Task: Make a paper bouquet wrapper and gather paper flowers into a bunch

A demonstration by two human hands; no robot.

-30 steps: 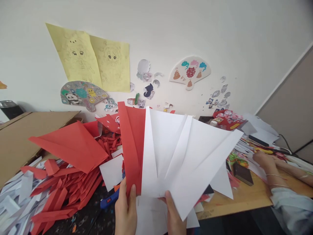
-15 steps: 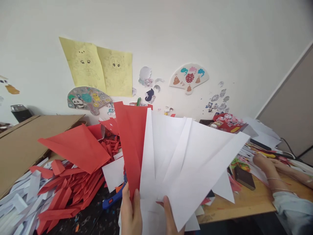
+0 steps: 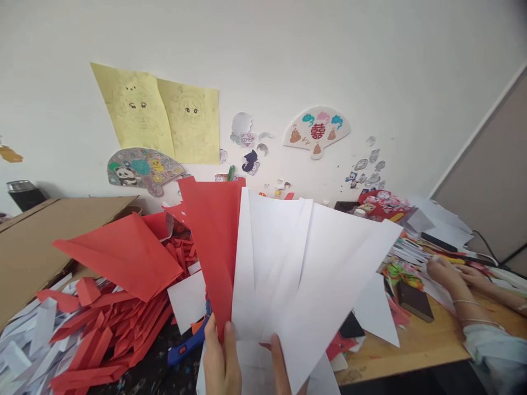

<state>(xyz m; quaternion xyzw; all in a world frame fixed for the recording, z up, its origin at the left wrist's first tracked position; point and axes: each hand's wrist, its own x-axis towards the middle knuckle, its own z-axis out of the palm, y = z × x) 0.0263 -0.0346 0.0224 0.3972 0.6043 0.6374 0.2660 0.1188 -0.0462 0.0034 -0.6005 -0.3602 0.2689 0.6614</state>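
**Fanned papers swing toward 11 o'clock**

Compared with the earlier frame, the upper edges of the red folded paper (image 3: pixel 214 236) and the white folded paper (image 3: pixel 275 247) have shifted leftward, while both lower ends stay in the hands.

Clock directions run from the grip, with 12 at the top of the view. The red folded paper rises from the left hand (image 3: pixel 223 362) toward 11 o'clock. Beside it, the white folded paper opens upward from 12 to about 2 o'clock, its lower corner hanging over part of the right hand (image 3: pixel 280 366).

The left hand pinches the red folded paper low down, thumb in front. The right hand presses one digit onto the white folded paper's front near its base; its other fingers are hidden behind the paper. Both hands come up from 6 o'clock, digits pointing upward.

A loose white sheet (image 3: pixel 255 365) lies beneath the grip. Near 9 o'clock sits a blue tool (image 3: pixel 185 350), with red paper strips (image 3: pixel 119 329) beyond it and a larger red piece (image 3: pixel 127 252) at 10. Between 2 and 3 o'clock, another person's hands (image 3: pixel 447 276) rest over the wooden table (image 3: pixel 370 356), near a dark book (image 3: pixel 415 300).
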